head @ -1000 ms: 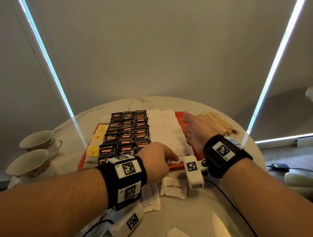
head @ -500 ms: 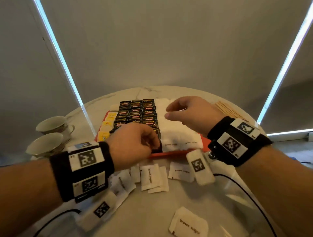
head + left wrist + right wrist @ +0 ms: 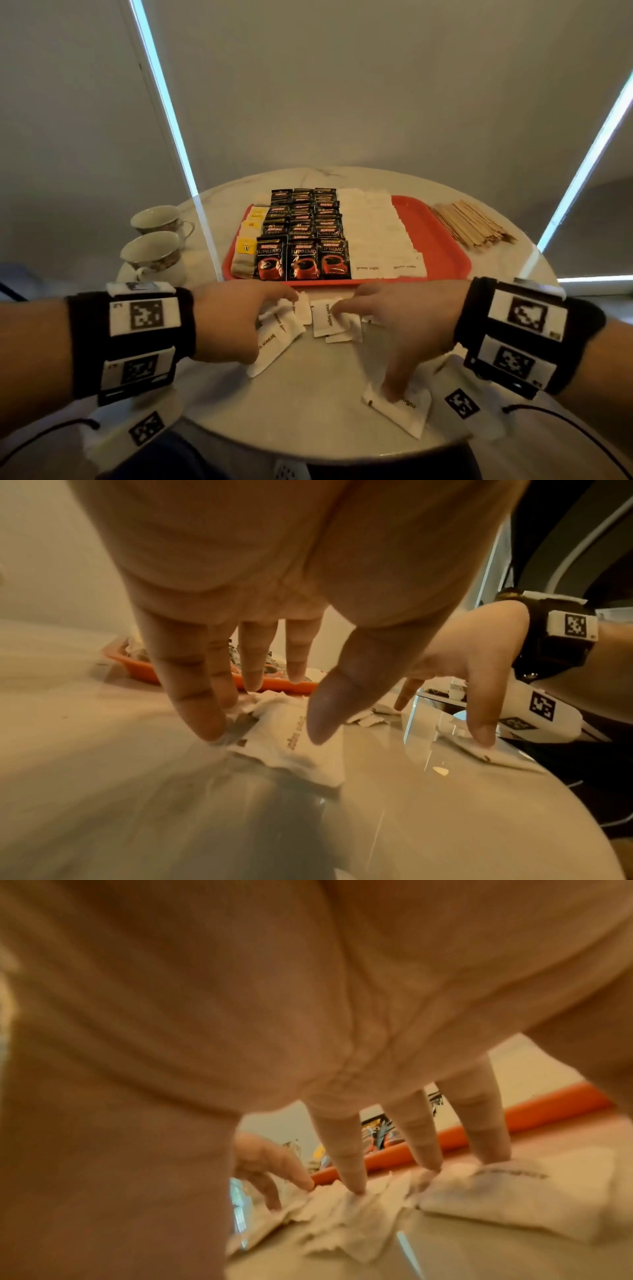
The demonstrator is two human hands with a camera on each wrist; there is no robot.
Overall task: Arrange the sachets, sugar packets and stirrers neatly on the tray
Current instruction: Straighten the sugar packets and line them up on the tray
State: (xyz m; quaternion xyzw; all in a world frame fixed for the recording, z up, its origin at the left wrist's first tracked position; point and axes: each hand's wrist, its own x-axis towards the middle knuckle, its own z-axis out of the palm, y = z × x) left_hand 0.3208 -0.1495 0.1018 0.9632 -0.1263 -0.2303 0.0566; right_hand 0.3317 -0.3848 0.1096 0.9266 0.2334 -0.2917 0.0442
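The red tray (image 3: 442,240) already carries most of the goods: 3 columns of dark coffee sachets (image 3: 303,236), a column of yellow-labelled tea bags (image 3: 247,240) along its left edge, and 2 columns of white sugar packets (image 3: 375,233) to the right of the coffee. The right part of the tray is bare. The wooden stirrers (image 3: 471,222) lie in a heap on the counter (image 3: 308,404) just beside the tray's right edge, not yet on it.

A loose cluster of sugar packets (image 3: 325,320) sits on the counter just in front of the tray. The left hand (image 3: 233,322) rests straight fingers on the left ones. The right hand (image 3: 397,318) spreads across the others, its thumb pressing 1 stray packet (image 3: 400,407) near the counter's edge. Neither grip has closed round anything.

Left to do, by my reading: gather these packets onto the tray, then the stirrers.
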